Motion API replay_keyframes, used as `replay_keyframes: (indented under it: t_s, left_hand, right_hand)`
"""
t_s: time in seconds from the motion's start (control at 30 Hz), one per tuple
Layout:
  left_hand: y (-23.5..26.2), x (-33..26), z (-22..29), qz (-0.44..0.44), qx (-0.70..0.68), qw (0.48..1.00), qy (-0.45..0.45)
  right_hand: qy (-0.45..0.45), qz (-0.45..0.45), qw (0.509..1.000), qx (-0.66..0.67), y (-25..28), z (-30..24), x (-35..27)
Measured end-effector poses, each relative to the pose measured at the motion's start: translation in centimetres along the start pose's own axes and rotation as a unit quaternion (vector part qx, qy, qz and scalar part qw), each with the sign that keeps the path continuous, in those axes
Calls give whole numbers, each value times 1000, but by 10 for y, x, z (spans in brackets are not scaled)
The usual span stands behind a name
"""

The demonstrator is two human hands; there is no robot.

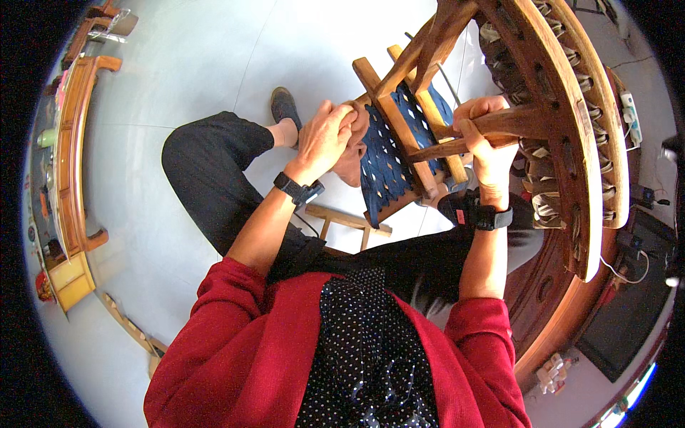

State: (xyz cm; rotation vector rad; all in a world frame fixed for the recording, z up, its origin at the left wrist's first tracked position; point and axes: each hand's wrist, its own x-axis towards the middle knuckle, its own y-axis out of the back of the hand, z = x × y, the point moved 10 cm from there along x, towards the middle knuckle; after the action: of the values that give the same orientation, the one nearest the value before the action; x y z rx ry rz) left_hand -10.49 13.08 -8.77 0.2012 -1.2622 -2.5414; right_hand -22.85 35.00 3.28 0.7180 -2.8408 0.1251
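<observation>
A red jacket (228, 357) hangs open over a white-dotted black top (364, 335), with black trousers (210, 167) and wristbands (492, 217)

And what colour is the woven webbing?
The webbing is dark blue; it shows best in the head view.

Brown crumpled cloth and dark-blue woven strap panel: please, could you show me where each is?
Brown crumpled cloth (349, 168): head view, its lower fold.
Dark-blue woven strap panel (386, 168): head view, near its middle.
</observation>
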Motion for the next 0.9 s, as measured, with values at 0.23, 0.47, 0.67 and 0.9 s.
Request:
replay_keyframes:
  t_s: [0.23,0.47,0.67,0.9]
  left_hand:
    - [47,50,91,183,-124,954,-203]
    - [0,66,49,123,-115,982,-91]
    - [-12,62,22,71,-95,991,-56]
    - [48,71,79,152,-207,957,-133]
  right_hand:
    - [-19,-2,1000,5,0,3,0]
    - [-9,-26,999,23,-2,5,3]
    - [-21,-9,1000,19,-2,4,1]
    - [-23,-11,999,43,-5,1,2]
